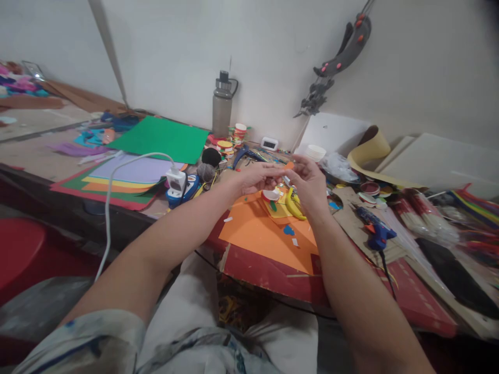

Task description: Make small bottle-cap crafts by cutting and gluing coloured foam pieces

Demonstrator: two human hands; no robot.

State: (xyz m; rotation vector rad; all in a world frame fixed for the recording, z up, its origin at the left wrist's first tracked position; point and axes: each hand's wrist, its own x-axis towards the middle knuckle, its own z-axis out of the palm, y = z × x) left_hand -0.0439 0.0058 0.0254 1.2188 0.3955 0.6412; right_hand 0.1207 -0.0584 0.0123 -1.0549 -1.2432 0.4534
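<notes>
Both hands meet above an orange paper sheet [261, 234] on the work table. My left hand [259, 178] has its fingers curled and pinches a small orange piece [289, 165] between the fingertips. My right hand [310, 183] is closed too, its fingertips touching the same small piece from the right. Under the hands lie a small red and white round piece [270, 196], a yellow banana-shaped cutout [292, 204] and a yellow square [281, 209] with green bits.
A blue glue gun [375, 229] lies to the right on cardboard. A white plug adapter [176, 181] with its cable, a stack of coloured sheets [128, 179] and a green sheet [163, 138] sit left. A grey water bottle [222, 105] stands at the wall. Brushes and pipe cleaners crowd the right.
</notes>
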